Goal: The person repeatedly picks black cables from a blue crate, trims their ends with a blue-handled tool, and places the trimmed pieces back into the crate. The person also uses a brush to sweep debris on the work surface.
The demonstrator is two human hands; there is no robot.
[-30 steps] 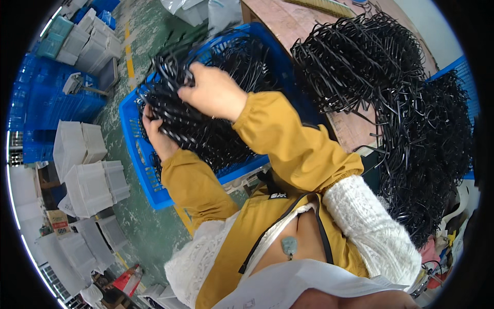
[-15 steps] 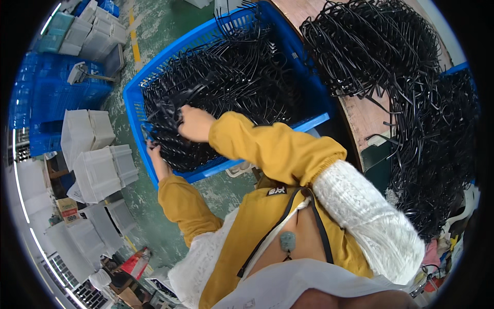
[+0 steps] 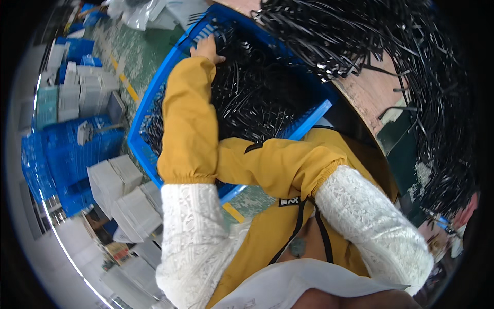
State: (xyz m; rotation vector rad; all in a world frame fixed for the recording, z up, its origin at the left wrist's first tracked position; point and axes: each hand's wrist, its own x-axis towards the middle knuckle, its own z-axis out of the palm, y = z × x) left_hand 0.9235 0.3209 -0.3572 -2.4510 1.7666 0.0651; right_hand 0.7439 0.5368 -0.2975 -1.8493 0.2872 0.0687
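Thin black plastic-looking strips lie tangled in a large blue basket. My left hand reaches to the far left part of the basket, with thumb and fingers apart against the strips by the slatted wall. It appears to touch them without gripping any. My right forearm, in a yellow sleeve, crosses low over the basket's near side and passes under my left sleeve. That left arm hides my right hand.
To the right, a wooden table bears a big heap of black strips, some hanging over its edge. Blue crates and white bins stand on the left. A clear plastic bag lies beyond the basket.
My left hand has moved from the basket's near left corner to its far end. My right hand, seen earlier over the strips, has gone behind the left arm. The view has shifted.
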